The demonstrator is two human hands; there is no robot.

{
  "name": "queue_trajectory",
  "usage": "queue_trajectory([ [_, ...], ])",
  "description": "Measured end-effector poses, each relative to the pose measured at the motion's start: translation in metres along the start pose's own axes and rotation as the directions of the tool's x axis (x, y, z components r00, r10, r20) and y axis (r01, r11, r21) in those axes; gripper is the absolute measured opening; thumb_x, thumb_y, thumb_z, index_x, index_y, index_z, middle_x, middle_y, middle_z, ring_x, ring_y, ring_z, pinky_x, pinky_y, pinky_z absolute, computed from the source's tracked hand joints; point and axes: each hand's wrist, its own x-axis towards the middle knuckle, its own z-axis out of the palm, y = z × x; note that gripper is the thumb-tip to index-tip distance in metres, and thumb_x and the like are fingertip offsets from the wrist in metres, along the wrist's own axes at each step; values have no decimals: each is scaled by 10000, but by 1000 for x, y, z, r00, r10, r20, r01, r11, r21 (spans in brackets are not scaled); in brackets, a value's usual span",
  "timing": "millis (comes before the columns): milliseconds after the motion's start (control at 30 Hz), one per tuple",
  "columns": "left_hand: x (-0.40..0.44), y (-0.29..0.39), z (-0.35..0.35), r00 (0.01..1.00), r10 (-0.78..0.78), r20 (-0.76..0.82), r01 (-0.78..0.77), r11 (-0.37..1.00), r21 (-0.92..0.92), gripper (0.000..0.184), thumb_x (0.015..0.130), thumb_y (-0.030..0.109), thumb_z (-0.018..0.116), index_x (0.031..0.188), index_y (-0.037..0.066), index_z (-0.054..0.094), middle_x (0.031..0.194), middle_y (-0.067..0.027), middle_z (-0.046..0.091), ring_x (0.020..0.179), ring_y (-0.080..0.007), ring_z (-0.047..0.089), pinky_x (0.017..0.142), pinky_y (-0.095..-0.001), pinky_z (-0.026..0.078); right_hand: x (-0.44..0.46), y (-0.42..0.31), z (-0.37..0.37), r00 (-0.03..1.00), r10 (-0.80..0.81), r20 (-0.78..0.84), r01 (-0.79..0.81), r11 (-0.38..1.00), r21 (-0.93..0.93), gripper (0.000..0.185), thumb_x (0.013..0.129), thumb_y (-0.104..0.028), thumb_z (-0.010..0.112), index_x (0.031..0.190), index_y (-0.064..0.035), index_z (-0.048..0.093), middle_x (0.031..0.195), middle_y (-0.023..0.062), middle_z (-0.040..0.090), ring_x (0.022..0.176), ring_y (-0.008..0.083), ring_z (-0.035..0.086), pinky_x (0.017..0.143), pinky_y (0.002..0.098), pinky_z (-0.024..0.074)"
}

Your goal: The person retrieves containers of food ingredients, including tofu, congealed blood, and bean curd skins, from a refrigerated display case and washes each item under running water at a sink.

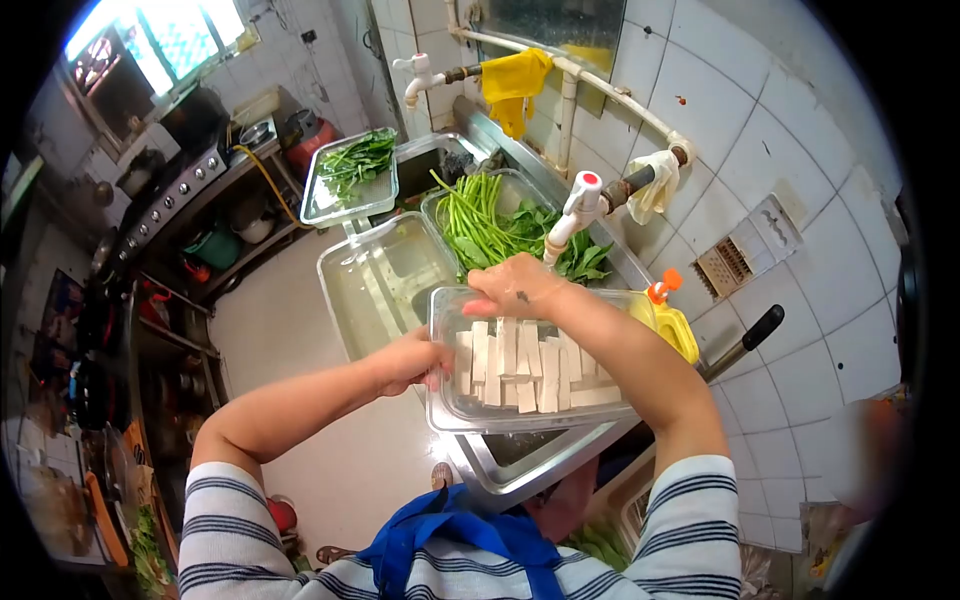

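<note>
A clear plastic container (530, 418) with white tofu-like strips (508, 362) rests over the near part of the metal sink. My left hand (412, 360) grips the container's left wall, fingers closed round its edge. Over the container's far left part is my right hand (515, 288), its fingers curled down at the rim; what they hold, if anything, is hidden. Just beyond it, long green stems and leaves (480, 218) fill another clear container. A tap with a red-marked white handle (575, 210) stands close to my right hand.
A clear tub of water (372, 290) sits left of the sink, with a tray of leafy greens (355, 168) behind it. Yellow gloves (515, 88) hang on the wall pipe. At right are a yellow bottle (676, 330), a black-handled tool (762, 328) and a grater (725, 265).
</note>
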Motion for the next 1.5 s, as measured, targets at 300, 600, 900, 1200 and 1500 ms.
queue_trajectory([
  [300,-38,-24,-25,979,-2,-203,-25,991,-131,594,631,18,495,1202,19,329,765,-97,524,490,-134,500,428,-231,406,-90,83,-28,800,519,302,-515,852,-101,442,709,-443,600,906,-52,539,860,114,578,792,247,564,676,369,429],
  [600,-70,-33,-30,984,-61,-167,12,961,-277,632,626,3,487,1232,1,306,770,-147,553,548,-154,543,418,-225,383,-82,39,76,794,585,165,137,-438,889,367,883,-276,392,1038,45,479,951,147,564,768,260,573,708,314,459],
  [900,-94,-60,-39,982,-153,-112,75,857,-509,621,624,-5,472,1222,-5,308,681,-121,549,411,-117,415,401,-223,337,-22,48,43,735,550,395,-461,-22,887,260,752,-229,568,698,23,604,611,132,583,723,197,600,575,273,449],
  [1200,-63,-77,-26,956,-26,-293,-171,762,-625,263,672,31,495,933,5,469,589,-24,455,409,-104,421,364,-216,319,-82,9,55,631,771,-81,234,-90,968,466,897,-250,393,1243,52,314,1198,124,443,1053,210,474,935,316,327],
  [1500,-18,-84,-5,896,143,-420,-367,772,-519,198,666,45,493,857,3,465,686,-53,486,502,-117,472,422,-203,366,-99,-35,47,479,751,-455,-416,651,635,302,784,-158,585,1036,4,550,946,126,604,820,217,584,734,302,447],
])
